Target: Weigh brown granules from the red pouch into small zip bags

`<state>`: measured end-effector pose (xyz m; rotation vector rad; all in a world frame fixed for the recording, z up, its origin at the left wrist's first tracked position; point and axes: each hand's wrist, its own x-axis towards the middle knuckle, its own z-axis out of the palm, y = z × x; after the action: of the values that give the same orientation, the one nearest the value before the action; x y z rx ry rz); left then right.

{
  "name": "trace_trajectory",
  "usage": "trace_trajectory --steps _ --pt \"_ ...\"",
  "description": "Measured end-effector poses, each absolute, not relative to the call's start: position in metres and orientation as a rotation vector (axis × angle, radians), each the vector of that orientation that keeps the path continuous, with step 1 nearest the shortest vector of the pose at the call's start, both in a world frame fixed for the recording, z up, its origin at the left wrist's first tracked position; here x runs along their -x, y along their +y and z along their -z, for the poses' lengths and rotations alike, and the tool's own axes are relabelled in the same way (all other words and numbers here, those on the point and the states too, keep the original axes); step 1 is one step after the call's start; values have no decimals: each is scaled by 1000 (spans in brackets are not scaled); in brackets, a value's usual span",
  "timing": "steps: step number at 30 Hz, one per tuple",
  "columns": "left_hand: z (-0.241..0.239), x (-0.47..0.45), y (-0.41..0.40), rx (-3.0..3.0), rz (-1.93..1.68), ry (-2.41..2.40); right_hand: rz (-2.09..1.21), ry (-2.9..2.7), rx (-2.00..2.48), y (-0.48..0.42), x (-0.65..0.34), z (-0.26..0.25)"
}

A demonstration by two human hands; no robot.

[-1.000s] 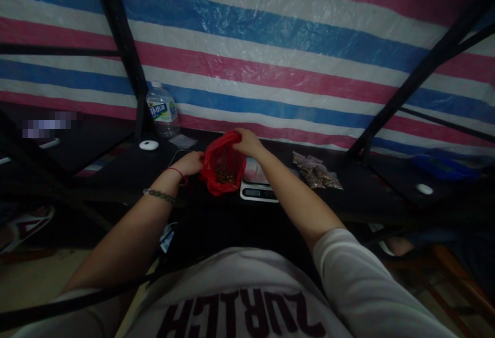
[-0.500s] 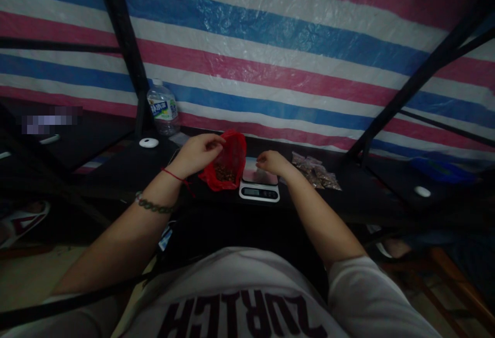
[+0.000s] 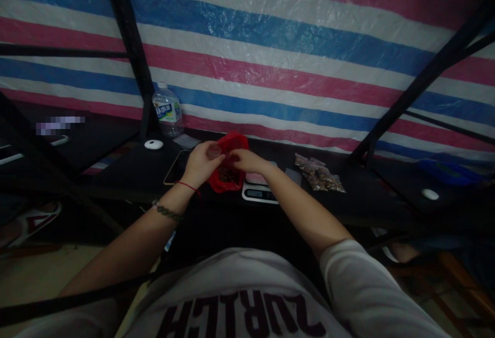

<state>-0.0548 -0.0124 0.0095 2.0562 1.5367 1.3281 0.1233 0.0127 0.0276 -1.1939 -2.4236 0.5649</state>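
Head view, my only feed; clock bearings taken from the bag, 12 at the top.

Item: red plastic bag (image 3: pixel 226 183), one, on the worktop (image 3: pixel 127 173), near its front edge. Mouth open up and towards me; far wall raised. Long axis roughly 7 to 1 o'clock. Contents: small brown pieces (image 3: pixel 229 175), low inside.

Item: left grip (image 3: pixel 203 162), bare hand, at the bag's 10 o'clock side, pointing to 2. Fingers curled, thumb near the forefinger; I cannot tell whether it is closed, or on what, as the fingertips blur into the red. Red cord and beaded bracelet (image 3: pixel 169 213) at the wrist.

Item: right grip (image 3: pixel 242 160), bare hand, over the bag's 2 o'clock side, pointing to 9. Fingers bent inward; gap and any hold too dim for me to tell.

Item: white scale (image 3: pixel 253 194), just beside the bag at 4 o'clock, display facing 6, partly behind the right forearm.

Items: filled clear sachets (image 3: pixel 319 174), a loose cluster, 3 o'clock. Dark flat phone-like slab (image 3: pixel 178 166), 9. White rounded device (image 3: pixel 153 144), between 9 and 10. Labelled clear bottle (image 3: pixel 168 112), upright, 10.

Room: sheeting (image 3: pixel 263 64) striped red, white and blue, at 12; dark frame posts (image 3: pixel 129 38) at 10 and 2. Light dim.
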Motion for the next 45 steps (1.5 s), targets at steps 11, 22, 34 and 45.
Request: trace_trajectory --steps 11,22,34,45 --pt "1 44 -3 -1910 -1420 1178 -378 -2956 1213 34 -86 10" --pt "20 58 10 -1949 -1295 1440 -425 -2897 1191 38 -97 8" --pt "27 59 11 -1823 -1230 1437 -473 -2816 1231 30 -107 -15" --pt "22 63 10 -1867 -1249 1452 -428 -2952 1117 35 -99 -1"
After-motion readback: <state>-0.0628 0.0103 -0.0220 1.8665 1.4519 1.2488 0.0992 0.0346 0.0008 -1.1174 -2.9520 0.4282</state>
